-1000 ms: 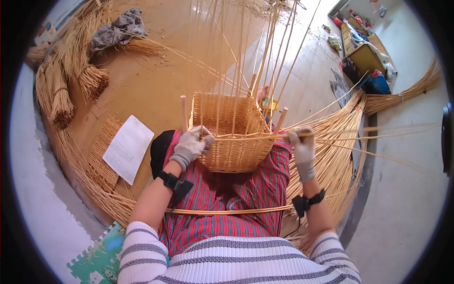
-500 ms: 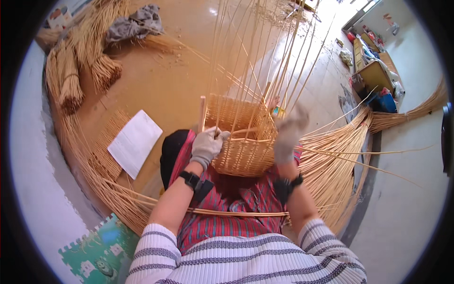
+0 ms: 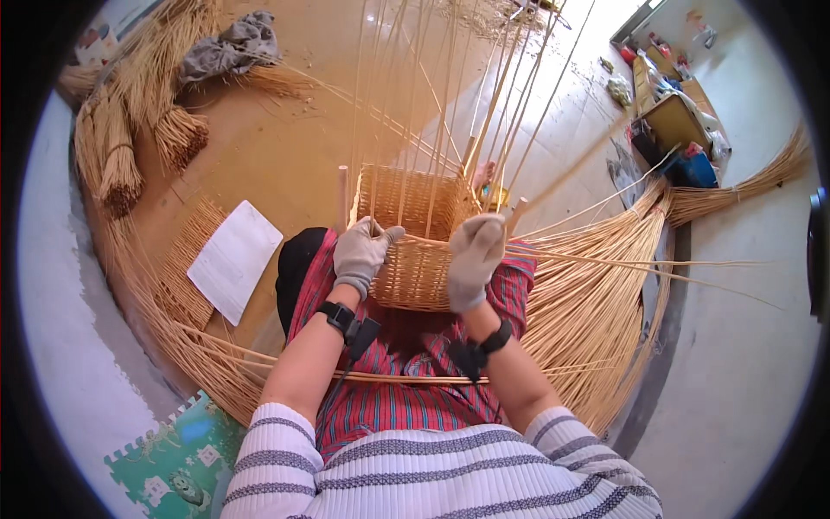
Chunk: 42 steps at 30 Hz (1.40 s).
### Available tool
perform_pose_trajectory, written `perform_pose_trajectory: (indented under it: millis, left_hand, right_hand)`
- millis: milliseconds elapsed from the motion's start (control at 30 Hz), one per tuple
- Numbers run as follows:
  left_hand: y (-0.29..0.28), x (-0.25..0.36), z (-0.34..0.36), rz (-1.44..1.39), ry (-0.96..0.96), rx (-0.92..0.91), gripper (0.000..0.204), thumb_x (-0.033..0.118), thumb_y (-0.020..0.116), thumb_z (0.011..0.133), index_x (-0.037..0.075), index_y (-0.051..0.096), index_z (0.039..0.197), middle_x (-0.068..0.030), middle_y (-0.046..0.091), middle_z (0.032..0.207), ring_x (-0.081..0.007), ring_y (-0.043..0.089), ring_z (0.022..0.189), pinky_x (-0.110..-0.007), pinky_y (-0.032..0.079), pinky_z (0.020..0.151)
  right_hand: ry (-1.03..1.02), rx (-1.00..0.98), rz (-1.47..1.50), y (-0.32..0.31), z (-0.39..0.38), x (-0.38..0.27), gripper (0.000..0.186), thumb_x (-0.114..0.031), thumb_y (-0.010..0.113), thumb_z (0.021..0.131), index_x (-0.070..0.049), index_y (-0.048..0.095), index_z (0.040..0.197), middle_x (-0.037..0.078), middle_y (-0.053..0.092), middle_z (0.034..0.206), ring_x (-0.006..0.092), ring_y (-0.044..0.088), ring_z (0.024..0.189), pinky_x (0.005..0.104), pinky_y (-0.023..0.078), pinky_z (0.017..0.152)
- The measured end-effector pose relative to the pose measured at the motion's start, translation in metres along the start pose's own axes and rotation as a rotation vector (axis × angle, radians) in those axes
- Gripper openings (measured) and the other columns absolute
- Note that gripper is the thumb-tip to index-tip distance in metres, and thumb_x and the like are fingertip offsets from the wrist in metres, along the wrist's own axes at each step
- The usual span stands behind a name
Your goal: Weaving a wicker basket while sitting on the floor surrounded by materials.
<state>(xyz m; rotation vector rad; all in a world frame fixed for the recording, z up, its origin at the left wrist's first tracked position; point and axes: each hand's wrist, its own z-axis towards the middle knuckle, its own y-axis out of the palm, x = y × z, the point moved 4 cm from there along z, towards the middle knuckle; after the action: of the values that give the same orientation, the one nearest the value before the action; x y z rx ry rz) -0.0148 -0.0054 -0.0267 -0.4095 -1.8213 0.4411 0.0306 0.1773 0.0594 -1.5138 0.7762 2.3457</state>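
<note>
On my lap, over red striped cloth, sits a square wicker basket (image 3: 413, 275), its tall upright stakes rising from the walls. My left hand (image 3: 361, 253), in a pale work glove, is closed on the basket's rim near the front left corner, thumb and fingers pinched there. By the front right corner is my right hand (image 3: 475, 258), gloved too, with its fingers curled closed. A motion-blurred wicker strand (image 3: 577, 167) slants up and right from beside it; the grip itself is partly hidden. Thick corner posts (image 3: 342, 197) stand at the basket's edges.
A large fan of loose wicker rods (image 3: 588, 320) spreads at my right. Tied bundles (image 3: 118, 177) and a grey cloth (image 3: 230, 48) lie at the far left. A white sheet (image 3: 235, 262) rests on a woven panel (image 3: 190, 259). A foam mat (image 3: 177, 454) is at the lower left.
My right hand has moved left and down, from a blurred raised position to the basket's front right corner. The left hand stays on the rim. The whole view has shifted slightly.
</note>
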Motion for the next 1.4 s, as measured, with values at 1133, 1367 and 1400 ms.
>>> perform_pose_trajectory:
  millis: [1133,1367,1400]
  left_hand:
    - [0.078,0.038,0.000,-0.028,0.024,-0.364,0.041,0.050,0.064,0.097,0.010,0.071,0.090,-0.0068,0.074,0.073,-0.0188,0.072,0.070,-0.036,0.053,0.071]
    - [0.069,0.060,-0.008,0.028,0.051,-0.251,0.058,0.063,0.076,0.085,0.007,0.064,0.075,-0.0058,0.066,0.066,-0.0144,0.066,0.057,-0.031,0.054,0.057]
    - [0.069,0.066,-0.001,-0.007,0.038,-0.236,0.059,0.064,0.075,0.085,0.007,0.064,0.076,-0.0059,0.066,0.066,-0.0150,0.066,0.055,-0.031,0.054,0.055]
  right_hand:
    - [-0.113,-0.088,-0.180,-0.121,0.043,0.025,0.027,-0.018,0.047,0.108,-0.002,0.047,0.130,0.009,0.061,0.102,0.0170,0.060,0.091,0.0303,0.052,0.080]
    - [-0.017,0.111,-0.047,-0.118,0.000,0.004,0.021,-0.016,0.039,0.111,-0.002,0.055,0.113,0.005,0.059,0.086,0.0158,0.057,0.070,0.0296,0.051,0.069]
    - [-0.026,0.097,0.049,-0.094,-0.007,-0.014,0.019,-0.014,0.040,0.110,-0.002,0.055,0.114,0.005,0.060,0.086,0.0155,0.058,0.070,0.0290,0.051,0.069]
